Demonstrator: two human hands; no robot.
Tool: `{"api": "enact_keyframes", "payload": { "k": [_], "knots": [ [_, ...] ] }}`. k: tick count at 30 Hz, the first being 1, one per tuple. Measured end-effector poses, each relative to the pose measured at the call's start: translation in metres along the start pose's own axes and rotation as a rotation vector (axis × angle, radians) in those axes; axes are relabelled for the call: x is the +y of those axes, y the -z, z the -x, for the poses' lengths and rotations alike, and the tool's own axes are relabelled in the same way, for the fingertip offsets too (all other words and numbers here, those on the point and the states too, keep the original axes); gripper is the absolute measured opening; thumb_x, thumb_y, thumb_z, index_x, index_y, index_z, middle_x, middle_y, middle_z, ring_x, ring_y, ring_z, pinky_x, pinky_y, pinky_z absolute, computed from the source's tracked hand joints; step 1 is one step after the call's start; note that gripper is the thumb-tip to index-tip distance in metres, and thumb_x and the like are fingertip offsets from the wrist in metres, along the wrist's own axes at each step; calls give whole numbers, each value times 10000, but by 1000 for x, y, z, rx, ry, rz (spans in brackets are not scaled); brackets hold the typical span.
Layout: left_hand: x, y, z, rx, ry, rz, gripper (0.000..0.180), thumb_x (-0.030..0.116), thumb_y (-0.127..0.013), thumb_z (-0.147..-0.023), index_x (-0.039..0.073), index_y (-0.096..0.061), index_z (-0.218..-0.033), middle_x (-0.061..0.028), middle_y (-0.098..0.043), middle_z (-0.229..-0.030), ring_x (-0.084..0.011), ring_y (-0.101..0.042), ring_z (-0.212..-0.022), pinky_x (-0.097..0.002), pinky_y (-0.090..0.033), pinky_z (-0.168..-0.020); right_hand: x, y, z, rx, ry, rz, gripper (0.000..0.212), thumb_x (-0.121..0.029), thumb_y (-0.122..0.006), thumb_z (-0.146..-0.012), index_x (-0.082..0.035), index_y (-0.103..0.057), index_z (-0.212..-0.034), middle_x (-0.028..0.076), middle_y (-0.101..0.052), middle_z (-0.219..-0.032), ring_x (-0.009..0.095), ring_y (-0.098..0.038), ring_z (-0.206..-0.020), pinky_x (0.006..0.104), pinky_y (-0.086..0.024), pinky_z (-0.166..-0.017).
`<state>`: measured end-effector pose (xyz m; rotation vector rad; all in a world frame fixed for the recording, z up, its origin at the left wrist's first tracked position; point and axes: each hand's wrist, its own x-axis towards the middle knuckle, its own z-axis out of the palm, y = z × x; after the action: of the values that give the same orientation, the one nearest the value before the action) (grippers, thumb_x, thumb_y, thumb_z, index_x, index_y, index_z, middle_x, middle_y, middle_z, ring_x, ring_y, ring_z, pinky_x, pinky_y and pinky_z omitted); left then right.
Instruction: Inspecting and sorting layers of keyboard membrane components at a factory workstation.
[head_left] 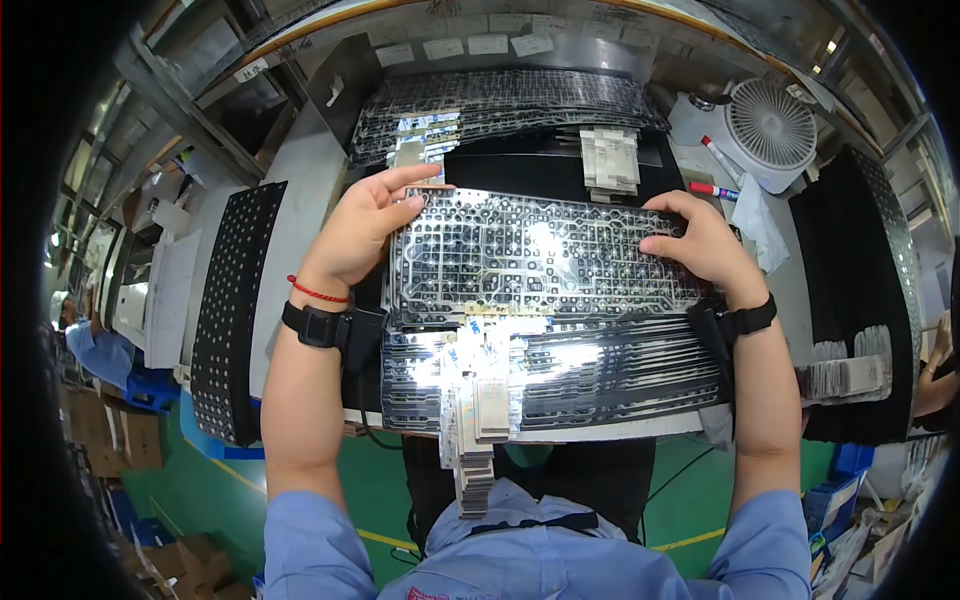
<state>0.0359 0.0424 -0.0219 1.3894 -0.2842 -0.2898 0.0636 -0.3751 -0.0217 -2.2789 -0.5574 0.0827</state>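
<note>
My left hand [362, 228] pinches the upper left corner of a clear keyboard membrane sheet [530, 255] between thumb and forefinger. Closed on its upper right part is my right hand [700, 243], thumb on top. Dark dots and silvery traces cover the sheet, and light glares off it. It lies tilted above a stack of similar membrane sheets [630, 370] at the table's front edge. Pale connector tails [482, 410] hang from that stack toward my lap. Both wrists wear black straps with small boxes.
More membrane sheets [520, 95] are piled at the back, with pale tails [610, 160] hanging forward. A white fan [770, 125], a red marker [712, 190] and a white cloth [760, 225] sit back right. Black dotted panels [235, 315] stand left; a black stack [850, 270] lies right.
</note>
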Motion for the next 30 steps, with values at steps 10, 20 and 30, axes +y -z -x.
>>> {"api": "enact_keyframes", "payload": {
  "k": [10, 20, 30],
  "knots": [
    [2, -3, 1, -115, 105, 114, 608, 38, -626, -958, -63, -369, -1499, -126, -635, -1312, -163, -647, -1155, -290, -524, -1004, 16, 4, -3, -17, -73, -80, 391, -118, -826, -792, 12, -678, -1130, 82, -708, -1037, 167, -644, -963, 311, -496, -909],
    [-11, -9, -6, 58, 105, 58, 300, 34, -595, -994, -37, -593, -1285, -77, -718, -1117, -96, -689, -950, -250, -564, -863, 4, 0, -3, -17, -42, -6, 473, -198, -862, -757, 22, -670, -1129, 104, -705, -1051, 182, -651, -980, 308, -496, -908],
    [-16, -9, -8, 129, 104, -20, 243, 72, -604, -1001, -32, -643, -1218, -52, -730, -1069, -82, -689, -915, -239, -562, -837, 14, 0, -5, -19, -77, -21, 421, -159, -861, -749, -3, -671, -1090, 54, -700, -971, 130, -634, -886, 288, -505, -819]
  ]
}}
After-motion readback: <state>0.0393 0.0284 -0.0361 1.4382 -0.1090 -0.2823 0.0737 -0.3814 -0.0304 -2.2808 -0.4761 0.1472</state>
